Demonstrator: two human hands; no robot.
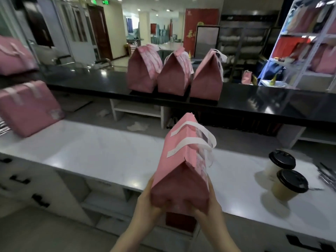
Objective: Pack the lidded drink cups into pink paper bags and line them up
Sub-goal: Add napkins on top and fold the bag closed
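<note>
Both hands clasp the base of one folded-shut pink bag [183,160] at the lower centre of the frame: the left hand [148,202] wraps its near left corner, the right hand [211,206] its near right corner, each grip clenched on the paper, fingers under or against the bottom edge. The bag is off the white bench [101,153], its folded ridge with the white handles [196,137] running away from the person toward the upper centre, tipped a little to the right.

That same line leads to the place that matters. On the black bench [254,99] beyond, upper centre of the frame, three closed bags [173,75] stand side by side in a row. The bare stretch to the right of that row lies ahead and slightly right of the grip, so the right hand is the nearer one; I judge the carried bag belongs there, with its ridge turned to match.

Two lidded cups [287,177] wait unpacked on the white bench at lower right, and flat pink bags [29,108] lean at the left edge.
</note>
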